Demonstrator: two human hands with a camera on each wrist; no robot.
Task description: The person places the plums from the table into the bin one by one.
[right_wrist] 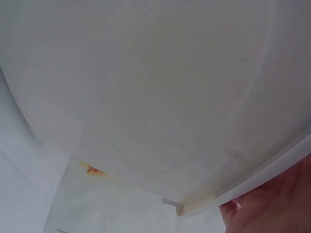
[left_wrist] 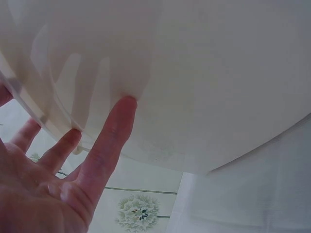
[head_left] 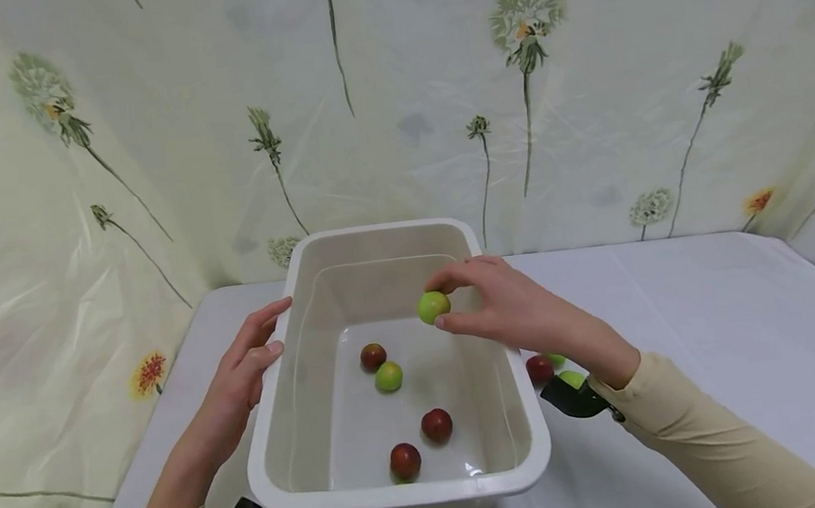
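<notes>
A deep off-white plastic tub stands lengthwise before me. My right hand reaches over its right side and pinches a small round green fruit between thumb and fingers, above the inside of the tub. Below, on the tub floor, lie another green fruit touching a dark red one, and two more red fruits nearer the front. The left hand is at the left rim; in the left wrist view its extended fingers touch the outer wall. The right wrist view hides the held fruit behind the tub.
Outside the tub on the right, partly behind my right wrist, a red fruit and green fruits lie on the white tablecloth. A flower-patterned curtain hangs behind the table and along its left side.
</notes>
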